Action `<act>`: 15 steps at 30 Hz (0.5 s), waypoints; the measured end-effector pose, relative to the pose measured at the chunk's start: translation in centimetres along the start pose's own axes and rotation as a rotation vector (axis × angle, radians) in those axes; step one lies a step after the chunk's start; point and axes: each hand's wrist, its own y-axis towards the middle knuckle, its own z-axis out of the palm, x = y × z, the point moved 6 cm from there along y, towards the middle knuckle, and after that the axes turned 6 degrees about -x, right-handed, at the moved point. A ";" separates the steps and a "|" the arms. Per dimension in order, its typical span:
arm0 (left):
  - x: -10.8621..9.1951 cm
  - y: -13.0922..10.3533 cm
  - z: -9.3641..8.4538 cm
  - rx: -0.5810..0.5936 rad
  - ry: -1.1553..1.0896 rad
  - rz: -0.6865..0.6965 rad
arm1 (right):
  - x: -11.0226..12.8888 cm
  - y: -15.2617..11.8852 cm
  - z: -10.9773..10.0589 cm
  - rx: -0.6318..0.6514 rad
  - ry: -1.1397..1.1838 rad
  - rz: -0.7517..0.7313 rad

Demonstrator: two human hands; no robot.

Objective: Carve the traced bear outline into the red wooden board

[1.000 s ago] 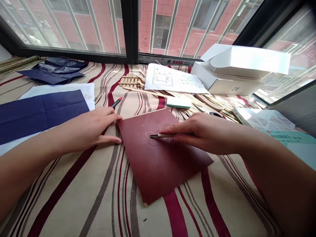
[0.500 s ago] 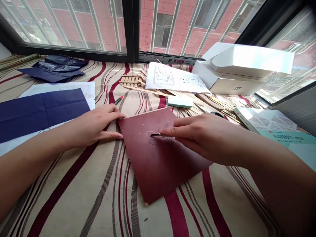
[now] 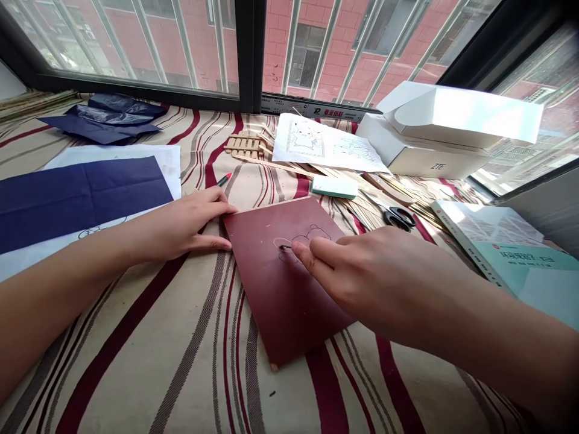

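Note:
A dark red board (image 3: 289, 319) with outlined curves drawn on it lies at an angle on the striped cloth. At its upper left corner my left hand (image 3: 194, 226) braces the board, thumb against the left edge and forefinger by the corner. My right hand (image 3: 357, 271) is closed around a thin carving tool (image 3: 284, 246), whose dark tip touches the board beside a pale scratched curve. Most of the tool and part of the drawing are hidden by the fingers. A red-tipped pen (image 3: 224, 179) lies behind my left hand.
Behind the board are a green-and-white eraser (image 3: 335, 187), black-handled scissors (image 3: 398, 218), wooden strips and a paper with drawings (image 3: 328, 144). A white box (image 3: 434, 157) stands by the window. A book (image 3: 506, 241) lies right; dark blue paper (image 3: 81, 199) lies left.
My right hand has rolled over and lowered, covering more of the tool and uncovering the scissors. The tip stays near the same curve. My left hand keeps its place on the board.

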 end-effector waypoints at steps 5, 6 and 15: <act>0.2 0.2 0.1 -0.003 -0.014 -0.016 | 0.5 0.1 0.7 0.073 0.098 0.189; 0.2 0.2 0.1 -0.002 -0.011 -0.016 | 0.6 0.0 0.9 0.061 0.108 0.217; 0.2 0.3 0.0 0.008 0.009 -0.030 | -1.0 0.3 0.1 0.042 -0.059 -0.070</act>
